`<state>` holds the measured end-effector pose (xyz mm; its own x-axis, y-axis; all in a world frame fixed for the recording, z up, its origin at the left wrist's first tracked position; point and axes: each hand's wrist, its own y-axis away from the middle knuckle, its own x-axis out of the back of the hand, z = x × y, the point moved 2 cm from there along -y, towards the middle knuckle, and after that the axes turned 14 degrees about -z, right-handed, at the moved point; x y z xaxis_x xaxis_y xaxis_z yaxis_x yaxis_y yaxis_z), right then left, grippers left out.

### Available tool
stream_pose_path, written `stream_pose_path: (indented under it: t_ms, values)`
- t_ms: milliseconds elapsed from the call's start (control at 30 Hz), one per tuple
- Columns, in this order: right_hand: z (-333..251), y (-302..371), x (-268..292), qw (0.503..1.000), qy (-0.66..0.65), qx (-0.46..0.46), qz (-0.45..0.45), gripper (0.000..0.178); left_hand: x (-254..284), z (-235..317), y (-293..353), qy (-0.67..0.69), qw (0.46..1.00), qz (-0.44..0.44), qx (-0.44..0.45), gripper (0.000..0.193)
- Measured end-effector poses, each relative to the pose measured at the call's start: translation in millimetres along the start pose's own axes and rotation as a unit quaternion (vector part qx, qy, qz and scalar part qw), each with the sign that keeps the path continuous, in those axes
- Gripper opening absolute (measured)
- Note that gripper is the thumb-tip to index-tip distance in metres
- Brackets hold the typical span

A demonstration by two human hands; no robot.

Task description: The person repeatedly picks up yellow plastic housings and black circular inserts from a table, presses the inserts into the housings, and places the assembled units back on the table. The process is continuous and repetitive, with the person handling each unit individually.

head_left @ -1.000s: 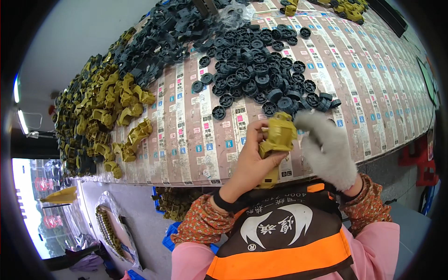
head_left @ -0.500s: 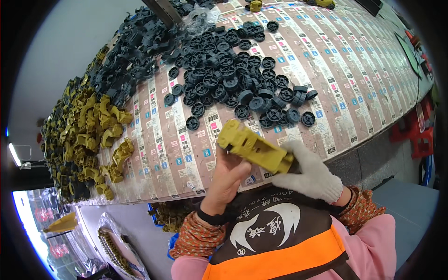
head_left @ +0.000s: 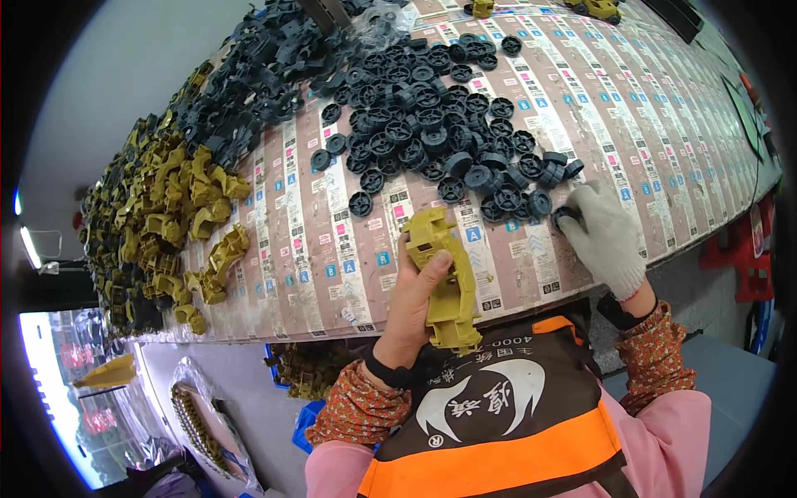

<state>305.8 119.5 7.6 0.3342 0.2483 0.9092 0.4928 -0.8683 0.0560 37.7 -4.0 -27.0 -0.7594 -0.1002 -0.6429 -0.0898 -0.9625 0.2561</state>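
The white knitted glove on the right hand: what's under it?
Part of a dark, round plastic wheel peeks out from under the gloved right hand. The hand covers the rest of it, and the patch of pink-and-white patterned tabletop below.

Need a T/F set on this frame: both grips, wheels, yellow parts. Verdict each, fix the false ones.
1. The left grip, a bare hand, holds a yellow toy-vehicle body. True.
2. All four wheels are on that body. False: no wheel shows on it.
3. The right grip is at a dark toy wheel. True.
4. The right grip is bare. False: it wears a pale knitted glove.
5. The pile of yellow parts lies right of the wheel heap. False: it lies to the left.
6. Clear plastic film lies beyond the wheel heap. True.
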Motion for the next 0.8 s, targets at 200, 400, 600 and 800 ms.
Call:
stream_pose_path:
  t_ms: [200, 400, 600, 800]
  values:
    - [-17, 6, -3, 0.996, -0.088, 0.011, -0.015, 0.030, 6, -10, 3, 0.002, 0.999, -0.015, 0.030, 0.073]
    - [-40, 9, 9, 0.981, -0.167, 0.067, -0.072, 0.022, 2, -8, 6, -0.032, 0.998, -0.022, 0.042, 0.079]
    - [-77, -1, -26, 0.907, -0.414, 0.032, -0.067, 0.015, -15, -8, 7, -0.116, 0.991, -0.060, 0.008, 0.088]
    - [-94, 4, -40, 0.888, -0.456, 0.032, -0.051, 0.024, -19, -7, 7, -0.163, 0.983, -0.082, -0.030, 0.091]
